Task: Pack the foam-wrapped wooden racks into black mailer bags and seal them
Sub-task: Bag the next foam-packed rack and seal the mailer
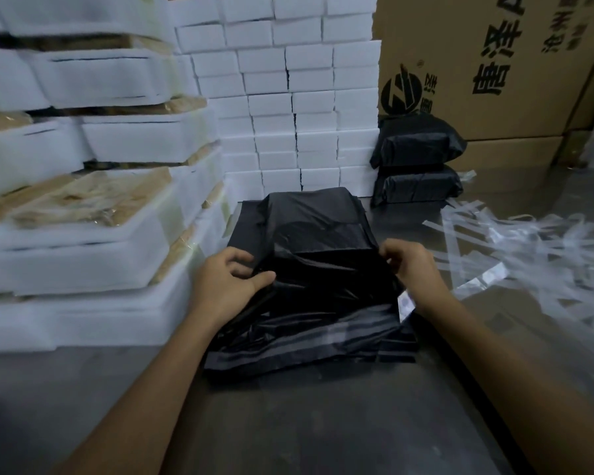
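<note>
**A:** A grey worktable (323, 423) in a stockroom, walled in by white foam blocks (288, 97) and printed cartons (494, 63). We take the black mailer bag (316, 279) at its centre as our marker. How far along are we?

**B:** Partway, by our reading. Beyond the bag to its right, two sealed black parcels (419, 162) lie stacked against the cartons, and peeled liner strips (511, 248) litter the table to its right. To its left, foam-wrapped wooden racks (83, 207) wait in tall stacks, so much remains.

**A:** And this bag?

**B:** A boxy shape fills it, which we judge to be a rack already inside. The mouth, on the side nearest us, lies loose and unsealed, with a pale strip across the flap.

**A:** The fingers?

**B:** Our left hand (227, 279) grips the bag's left edge, fingers curled over the plastic and thumb laid across it. Our right hand (412, 265) is curled at the bag's right edge, fingertips bunched as if pinching the film, though blur keeps us from certainty.
</note>
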`<state>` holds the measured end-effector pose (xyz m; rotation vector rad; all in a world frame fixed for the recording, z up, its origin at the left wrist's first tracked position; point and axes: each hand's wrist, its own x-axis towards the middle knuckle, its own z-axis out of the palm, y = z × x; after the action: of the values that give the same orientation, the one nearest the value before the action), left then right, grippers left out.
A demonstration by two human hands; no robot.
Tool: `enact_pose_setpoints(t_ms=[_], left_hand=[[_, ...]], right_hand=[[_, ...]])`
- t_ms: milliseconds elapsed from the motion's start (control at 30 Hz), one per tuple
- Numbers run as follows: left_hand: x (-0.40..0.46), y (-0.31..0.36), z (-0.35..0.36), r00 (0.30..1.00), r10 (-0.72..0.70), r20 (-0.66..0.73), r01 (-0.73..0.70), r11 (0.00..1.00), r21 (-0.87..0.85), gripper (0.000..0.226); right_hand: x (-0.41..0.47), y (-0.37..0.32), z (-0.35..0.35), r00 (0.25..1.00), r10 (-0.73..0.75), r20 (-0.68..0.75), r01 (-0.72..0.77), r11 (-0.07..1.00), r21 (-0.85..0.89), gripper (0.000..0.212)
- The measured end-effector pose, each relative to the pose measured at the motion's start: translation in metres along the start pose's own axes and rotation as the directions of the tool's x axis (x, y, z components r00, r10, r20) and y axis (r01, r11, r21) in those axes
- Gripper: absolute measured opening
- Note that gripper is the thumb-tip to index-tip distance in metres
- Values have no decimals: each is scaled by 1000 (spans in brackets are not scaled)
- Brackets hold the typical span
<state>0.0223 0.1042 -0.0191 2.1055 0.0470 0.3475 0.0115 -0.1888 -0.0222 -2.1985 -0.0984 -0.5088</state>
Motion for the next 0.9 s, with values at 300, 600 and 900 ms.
enact_pose_setpoints(t_ms=[300, 600, 900], left_hand=[[-8, 6, 7, 932, 358, 45, -361, 920, 153, 45], [-16, 14, 7, 955, 296, 35, -297, 936, 189, 49], [-12, 15, -12, 926, 307, 220, -369, 860, 351, 36]], right_hand=[[-14, -12, -4, 991, 103, 91, -126, 945, 303, 17], [-11, -12, 2, 991, 110, 76, -111, 994, 5, 16], [-16, -6, -26, 913, -70, 402, 84, 996, -18, 69]])
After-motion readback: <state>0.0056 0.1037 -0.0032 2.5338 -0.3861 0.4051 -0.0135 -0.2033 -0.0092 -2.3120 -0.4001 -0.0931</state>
